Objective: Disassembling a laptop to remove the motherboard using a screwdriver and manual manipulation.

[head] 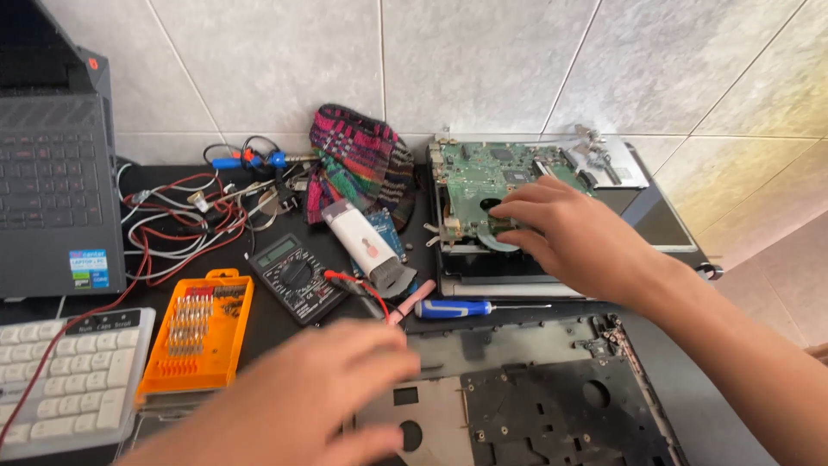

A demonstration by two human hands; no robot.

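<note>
The right hand (569, 237) lies palm-down on the green circuit board (483, 185) of an opened laptop, its fingers spread loosely and the fingertips touching the board near a round hole; it pinches nothing. The board sits in the laptop's base at the back of the dark table (707, 414), close to the tiled wall. The left hand (310, 393) is blurred, low in the view, fingers held together and pointing right, above the near edge of a black laptop cover (552, 406); whether it touches the cover cannot be told. Just beyond its fingertips lie a blue screwdriver (453, 308) and a pink tool (414, 300). To the left are a black multimeter (293, 278), an orange bit set (200, 328), a white keyboard (69, 388), tangled wires (181, 224) and another laptop (52, 173).
</note>
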